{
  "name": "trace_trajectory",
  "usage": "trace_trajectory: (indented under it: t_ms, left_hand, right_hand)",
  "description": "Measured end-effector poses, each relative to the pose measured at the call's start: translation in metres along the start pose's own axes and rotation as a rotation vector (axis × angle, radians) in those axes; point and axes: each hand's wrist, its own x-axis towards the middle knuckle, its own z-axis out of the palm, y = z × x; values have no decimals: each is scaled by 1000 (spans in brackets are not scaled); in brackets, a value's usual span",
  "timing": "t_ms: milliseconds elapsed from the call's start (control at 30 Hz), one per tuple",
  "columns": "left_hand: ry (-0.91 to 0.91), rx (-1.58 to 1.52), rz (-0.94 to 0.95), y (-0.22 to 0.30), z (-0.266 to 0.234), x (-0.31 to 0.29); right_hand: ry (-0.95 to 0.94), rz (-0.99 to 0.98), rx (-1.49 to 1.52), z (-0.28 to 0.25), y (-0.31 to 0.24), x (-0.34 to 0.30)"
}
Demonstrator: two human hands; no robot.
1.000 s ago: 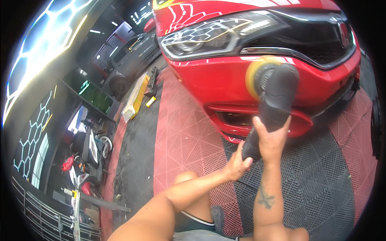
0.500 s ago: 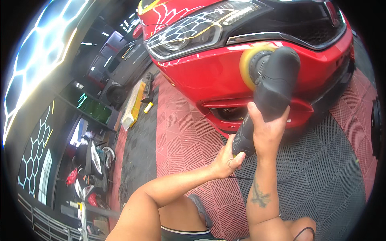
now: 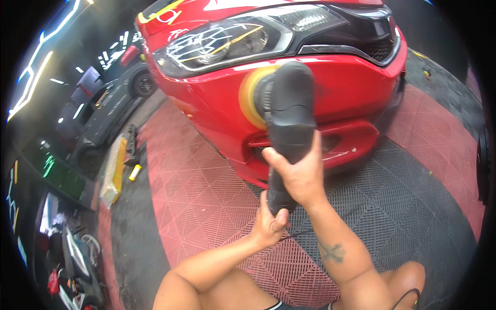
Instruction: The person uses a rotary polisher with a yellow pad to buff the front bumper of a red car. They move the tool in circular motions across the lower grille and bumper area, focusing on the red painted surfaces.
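A black car polisher (image 3: 292, 98) is held in both my hands. Its round yellow pad (image 3: 252, 95) lies against the front bumper (image 3: 206, 98) of a red car, below the headlight (image 3: 222, 46). My right hand (image 3: 304, 173) wraps round the polisher's body just behind the head, thumb on the left side. Lower down, my left hand (image 3: 269, 225) is closed round the rear end of the handle. From there a thin black cord (image 3: 305, 231) runs off over the floor. The pad's right part is hidden behind the polisher head.
Red and dark grey grid tiles (image 3: 196, 196) cover the floor under the car. At left lie a long yellow-and-clear package (image 3: 113, 170) and a small yellow bottle (image 3: 135, 172). A dark vehicle (image 3: 108, 113) stands behind them, and a motorcycle (image 3: 77, 253) is at lower left.
The polisher and both hands have moved left in view, with the pad now under the headlight's right part. My view has shifted too, so the car also sits further left.
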Motion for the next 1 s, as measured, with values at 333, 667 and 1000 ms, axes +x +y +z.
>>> trace_trajectory:
  t_ms: [333, 667, 1000]
  left_hand:
    - [132, -151, 262, -3, -35, -5]
    - [19, -126, 141, -16, 21, 10]
    - [-82, 158, -55, 26, 85, 55]
  right_hand:
    - [-288, -66, -269, 84, 11, -6]
    - [-13, -124, -35, 0, 20, -1]
    - [254, -110, 81, -101, 4, 42]
